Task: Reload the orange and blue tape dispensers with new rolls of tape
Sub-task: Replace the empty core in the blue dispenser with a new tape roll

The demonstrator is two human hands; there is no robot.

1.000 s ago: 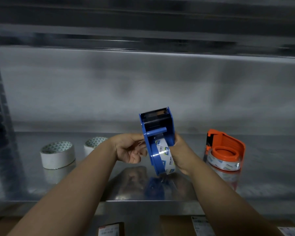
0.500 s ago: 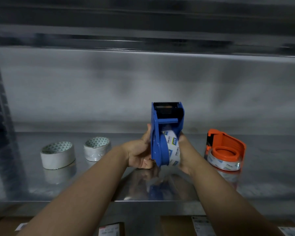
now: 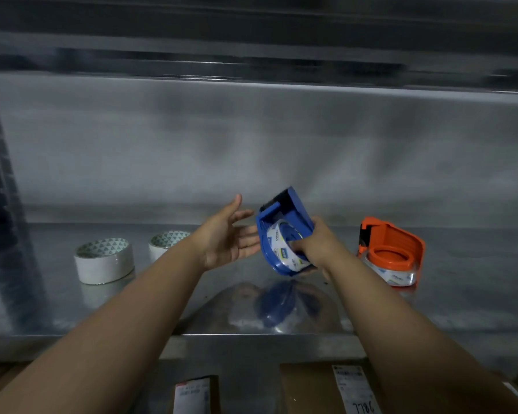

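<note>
My right hand (image 3: 317, 245) grips the blue tape dispenser (image 3: 284, 222), tilted with its cutter end up and to the left, just above the metal shelf (image 3: 251, 324). A clear roll of tape (image 3: 283, 249) with printed labels sits inside it. My left hand (image 3: 228, 234) is beside the dispenser, palm up, fingers straight, holding nothing. The orange tape dispenser (image 3: 391, 249) lies on the shelf to the right, with a clear roll in it.
Two white tape rolls stand on the shelf at the left, the nearer roll (image 3: 103, 259) and a second roll (image 3: 166, 242) partly behind my left forearm. Cardboard boxes (image 3: 341, 386) with labels sit below the shelf's front edge. An upper shelf runs overhead.
My left hand has let go of the blue dispenser and spread flat. My right hand has tilted the dispenser over and lowered it toward the shelf.
</note>
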